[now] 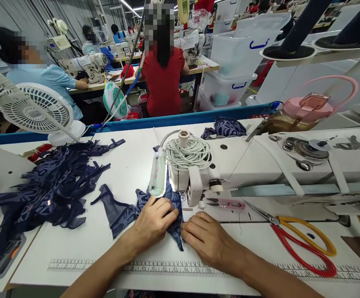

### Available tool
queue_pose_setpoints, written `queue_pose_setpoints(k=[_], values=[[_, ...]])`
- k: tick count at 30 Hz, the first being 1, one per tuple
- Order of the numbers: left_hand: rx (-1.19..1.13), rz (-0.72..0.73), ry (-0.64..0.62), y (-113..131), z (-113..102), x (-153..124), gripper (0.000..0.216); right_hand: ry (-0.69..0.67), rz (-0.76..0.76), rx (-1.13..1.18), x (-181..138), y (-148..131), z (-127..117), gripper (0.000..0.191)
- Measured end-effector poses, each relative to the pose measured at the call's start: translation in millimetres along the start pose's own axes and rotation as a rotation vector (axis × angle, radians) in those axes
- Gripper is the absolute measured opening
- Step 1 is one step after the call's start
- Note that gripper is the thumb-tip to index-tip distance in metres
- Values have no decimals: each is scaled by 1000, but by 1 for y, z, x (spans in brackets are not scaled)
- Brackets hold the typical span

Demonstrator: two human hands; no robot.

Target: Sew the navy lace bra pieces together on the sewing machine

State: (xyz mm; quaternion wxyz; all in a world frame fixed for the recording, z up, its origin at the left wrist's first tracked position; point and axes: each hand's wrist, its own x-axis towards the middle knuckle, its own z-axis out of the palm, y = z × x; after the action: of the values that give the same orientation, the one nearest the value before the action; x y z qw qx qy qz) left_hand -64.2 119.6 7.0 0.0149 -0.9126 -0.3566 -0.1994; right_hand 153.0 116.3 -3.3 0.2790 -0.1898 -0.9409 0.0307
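Observation:
A navy patterned fabric piece [176,209] lies under the needle area of a white sewing machine [195,186]. My left hand [156,217] rests on it just left of the presser foot, its curled fingers gripping the cloth. From the right, my right hand [209,238] pinches the edge of the same piece with closed fingers. Part of the fabric is hidden under my left hand and the machine head. A joined strip of sheer navy fabric [118,213] trails out to the left. A small lamp [157,174] lights the sewing spot.
A heap of navy fabric pieces [56,186] covers the left side. Scissors [303,240] with red and yellow handles and pink thread snips [226,203] lie to the right. Behind stand a white fan [37,107], a pink-lidded bottle [303,109], and plastic bins [229,54]. Co-workers sit beyond.

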Motion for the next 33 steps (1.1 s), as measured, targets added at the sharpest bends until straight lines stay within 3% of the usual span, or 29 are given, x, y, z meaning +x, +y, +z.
queue_pose_setpoints(k=[8, 13, 22, 25, 29, 33], values=[[108, -30, -35, 11, -4, -1, 33, -78, 39, 37, -3, -3, -7, 16], [146, -46, 12, 15, 1, -4, 30, -24, 57, 52, -4, -2, -5, 29], [38, -116, -27, -11, 4, 13, 33, 1, 138, -38, -1, 4, -3, 38], [80, -159, -3, -3, -1, 24, 22, -30, 182, -55, -1, 4, -3, 43], [284, -133, 71, 17, 0, 23, 22, -61, 235, -14, 0, 2, -5, 48], [211, -175, 118, 19, 1, 14, 22, -58, 205, -37, 0, 0, -5, 50]])
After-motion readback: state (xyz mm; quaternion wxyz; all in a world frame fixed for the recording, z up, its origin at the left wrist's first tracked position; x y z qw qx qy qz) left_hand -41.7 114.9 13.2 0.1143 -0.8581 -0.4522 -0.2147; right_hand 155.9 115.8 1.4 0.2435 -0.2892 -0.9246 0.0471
